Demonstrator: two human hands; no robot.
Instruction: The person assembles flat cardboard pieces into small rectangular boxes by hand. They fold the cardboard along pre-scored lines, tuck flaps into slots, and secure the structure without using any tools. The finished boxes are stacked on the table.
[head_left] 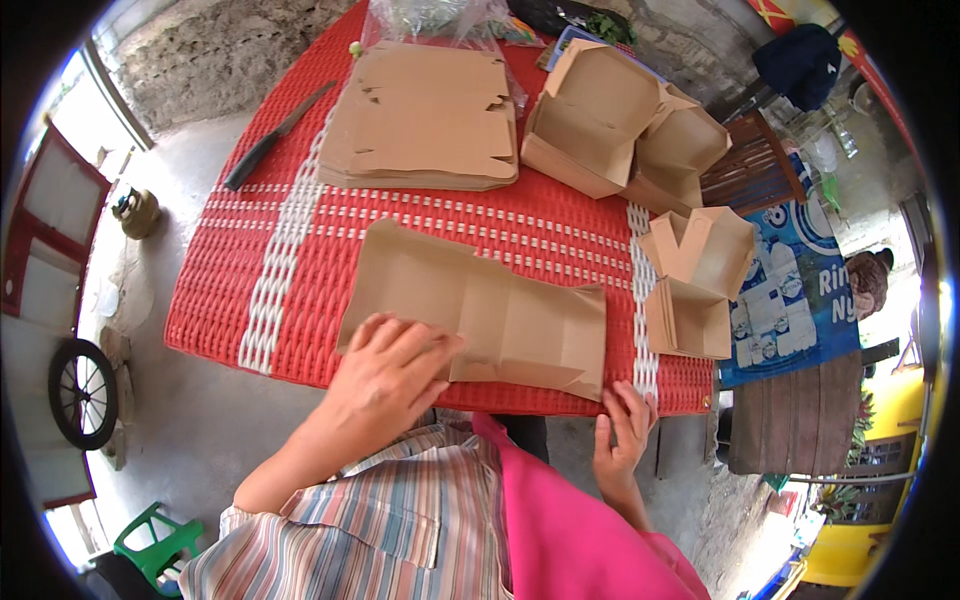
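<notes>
A brown cardboard box blank (480,300) lies partly folded near the table's front edge, its inner face up and some of its edges raised. My left hand (390,365) rests on its near left part, fingers stretched out over the board. At the near right corner of the blank is my right hand (625,430), thumb and fingers apart, the fingertips at the table edge. Neither hand is wrapped around anything. Behind the blank sits a stack of flat cardboard blanks (425,110) with slots and notched edges.
Folded open boxes (590,115) stand at the back right, with more small boxes (700,285) nearer me. A dark-handled knife (278,135) lies left of the stack. Clear plastic bags (430,18) are at the far edge. The red-and-white woven tabletop (225,290) curves at left.
</notes>
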